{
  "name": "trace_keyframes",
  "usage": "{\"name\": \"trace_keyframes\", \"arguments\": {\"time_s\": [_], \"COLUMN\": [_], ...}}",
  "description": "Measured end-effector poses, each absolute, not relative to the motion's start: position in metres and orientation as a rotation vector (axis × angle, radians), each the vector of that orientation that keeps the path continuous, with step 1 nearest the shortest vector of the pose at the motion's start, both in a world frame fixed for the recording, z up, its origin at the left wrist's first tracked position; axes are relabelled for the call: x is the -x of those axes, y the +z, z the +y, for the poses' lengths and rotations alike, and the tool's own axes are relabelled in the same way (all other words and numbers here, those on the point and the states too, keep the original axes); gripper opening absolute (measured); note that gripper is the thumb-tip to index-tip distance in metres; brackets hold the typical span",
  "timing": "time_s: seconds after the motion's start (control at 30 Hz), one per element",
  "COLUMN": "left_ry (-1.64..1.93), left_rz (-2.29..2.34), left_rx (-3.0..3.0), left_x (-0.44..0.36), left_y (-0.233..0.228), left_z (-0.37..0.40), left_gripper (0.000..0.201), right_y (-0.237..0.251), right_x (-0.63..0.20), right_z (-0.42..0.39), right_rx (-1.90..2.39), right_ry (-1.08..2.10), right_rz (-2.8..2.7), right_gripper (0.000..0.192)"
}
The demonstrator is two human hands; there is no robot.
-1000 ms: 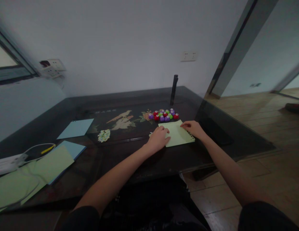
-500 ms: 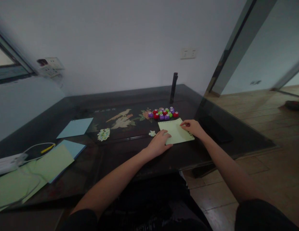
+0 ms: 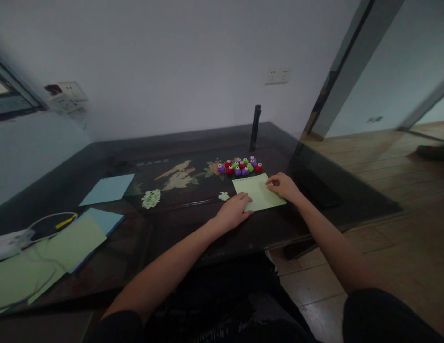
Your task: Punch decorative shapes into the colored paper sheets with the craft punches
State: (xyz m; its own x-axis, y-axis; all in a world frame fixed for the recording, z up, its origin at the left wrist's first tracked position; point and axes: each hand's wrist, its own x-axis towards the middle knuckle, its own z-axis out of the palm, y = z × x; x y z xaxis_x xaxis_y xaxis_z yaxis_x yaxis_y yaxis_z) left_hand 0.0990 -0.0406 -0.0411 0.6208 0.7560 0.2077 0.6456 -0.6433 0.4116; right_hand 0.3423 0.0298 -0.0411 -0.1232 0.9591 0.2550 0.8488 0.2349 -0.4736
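A pale green sheet of paper with a row of small marks or holes along its edges lies on the dark table in front of me. My left hand rests with its fingers stretched over the sheet's left edge, pressing it down. Above the sheet's right part, my right hand is closed in a pinch; whatever is between the fingertips is too small to see. Just left of the sheet lies a small pale cut-out piece. Beyond its far edge sits a cluster of red, purple and green round pieces with white tops.
A black upright stick-like object stands at the back. A dark flat object lies right of my right hand. Leftward are a pile of pale cut-outs, blue sheets, green sheets and a white power strip with cable.
The whole view has shifted slightly. Both hands keep nearly the same place on the green sheet, the left one flat and the right one pinched.
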Motion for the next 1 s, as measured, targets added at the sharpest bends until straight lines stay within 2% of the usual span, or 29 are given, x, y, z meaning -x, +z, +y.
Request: {"name": "trace_keyframes", "arguments": {"time_s": [0.5,0.7,1.0], "left_ry": [0.54,0.555,0.569], "left_rz": [1.137,1.176,0.959], "left_rx": [-2.596,-2.64,-2.798], "left_x": [-0.098,-0.096,-0.053], "left_y": [-0.039,-0.022,0.01], "left_z": [-0.042,-0.047,-0.059], "left_gripper": [0.033,0.037,0.02], "right_y": [-0.042,-0.039,-0.006], "right_x": [-0.346,-0.347,-0.308], "right_z": [0.029,0.028,0.004], "right_rx": [1.63,1.589,1.306], "right_ry": [0.31,0.29,0.259], "right_rz": [-1.999,-1.935,-1.981], "right_gripper": [0.015,0.014,0.021]}}
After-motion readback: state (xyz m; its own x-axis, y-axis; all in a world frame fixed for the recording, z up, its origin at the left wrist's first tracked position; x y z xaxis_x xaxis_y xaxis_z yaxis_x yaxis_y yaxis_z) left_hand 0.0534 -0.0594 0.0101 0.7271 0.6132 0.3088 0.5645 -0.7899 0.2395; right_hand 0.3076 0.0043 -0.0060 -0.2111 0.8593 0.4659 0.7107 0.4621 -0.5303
